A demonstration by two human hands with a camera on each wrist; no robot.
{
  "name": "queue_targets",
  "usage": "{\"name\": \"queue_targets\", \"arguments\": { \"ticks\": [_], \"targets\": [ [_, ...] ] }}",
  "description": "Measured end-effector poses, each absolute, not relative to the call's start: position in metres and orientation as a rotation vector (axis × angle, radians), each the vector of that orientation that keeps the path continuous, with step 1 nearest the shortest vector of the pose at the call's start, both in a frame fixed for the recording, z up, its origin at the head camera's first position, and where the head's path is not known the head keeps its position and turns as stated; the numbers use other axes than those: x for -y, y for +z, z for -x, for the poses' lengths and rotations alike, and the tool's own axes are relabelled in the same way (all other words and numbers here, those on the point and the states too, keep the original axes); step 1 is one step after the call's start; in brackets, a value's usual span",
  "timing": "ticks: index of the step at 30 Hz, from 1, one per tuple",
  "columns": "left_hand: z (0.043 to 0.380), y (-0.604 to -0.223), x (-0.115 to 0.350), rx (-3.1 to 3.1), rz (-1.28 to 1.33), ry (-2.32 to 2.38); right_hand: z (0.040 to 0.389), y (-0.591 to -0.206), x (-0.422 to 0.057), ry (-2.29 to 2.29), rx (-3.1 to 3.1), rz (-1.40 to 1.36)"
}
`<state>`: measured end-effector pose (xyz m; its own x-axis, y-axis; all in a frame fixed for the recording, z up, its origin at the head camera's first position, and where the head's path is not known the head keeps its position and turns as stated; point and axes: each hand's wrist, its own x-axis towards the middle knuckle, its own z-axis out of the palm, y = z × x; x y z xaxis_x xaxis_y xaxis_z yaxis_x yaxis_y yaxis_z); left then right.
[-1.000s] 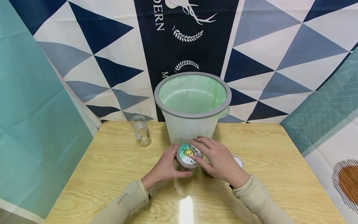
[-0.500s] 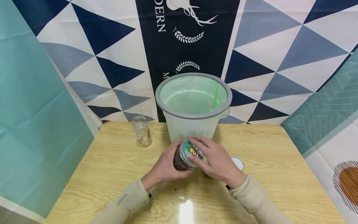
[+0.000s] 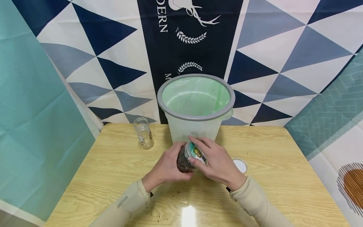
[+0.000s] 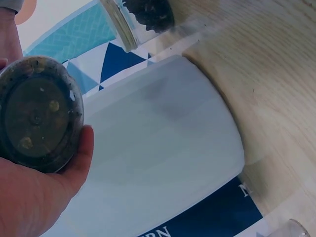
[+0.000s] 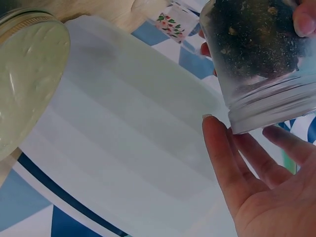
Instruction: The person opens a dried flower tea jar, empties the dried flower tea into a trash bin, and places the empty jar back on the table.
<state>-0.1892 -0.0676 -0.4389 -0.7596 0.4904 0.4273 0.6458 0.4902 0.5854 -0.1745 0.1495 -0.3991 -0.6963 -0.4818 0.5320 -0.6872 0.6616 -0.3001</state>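
Clasped in the curled fingers of the left hand point(image 3: 170, 165): a clear jar point(image 3: 182, 160), tilted above the table point(image 3: 124, 176), with lid point(image 3: 197, 152) turned toward the right palm. Wrapped firmly enough there to show only part of the side between thumb and fingers. Spread loosely over the lid (green-and-white label, cartoon figure) with the right hand point(image 3: 216, 161), fingers fairly straight, thumb against the near edge. Inside the jar, dark, dry-looking bits, packed against the clear wall.

Just beyond both hands, a tall pale bin point(image 3: 195, 118), gray-rimmed and lined with a green bag point(image 3: 195, 101). Partly hidden by the right hand and beside it, a second jar point(image 4: 148, 17) with dark contents and a pale lid point(image 3: 240, 166). Off to the left, apart from the hands, a clear printed glass point(image 3: 143, 132), standing upright. Scattered nearer the sleeves, a few dark crumbs point(image 3: 177, 192).
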Motion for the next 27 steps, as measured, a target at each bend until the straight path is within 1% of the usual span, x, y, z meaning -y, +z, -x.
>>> {"name": "queue_targets", "arguments": {
  "ticks": [6,15,21,27],
  "targets": [
    [0.189,-0.439,0.067,2.574,0.962,-1.118,0.175,-0.404,-0.151,0.715,2.490,-0.889],
    [0.187,-0.443,0.064,2.647,0.861,-1.088,0.176,-0.416,-0.147,0.747,2.648,-0.839],
    [0.185,-0.442,0.065,2.637,0.906,-1.064,0.177,-0.420,-0.145,0.827,2.606,-0.808],
    [0.186,-0.442,0.067,2.624,0.968,-1.042,0.176,-0.417,-0.144,0.815,2.553,-0.798]
  ]
}}
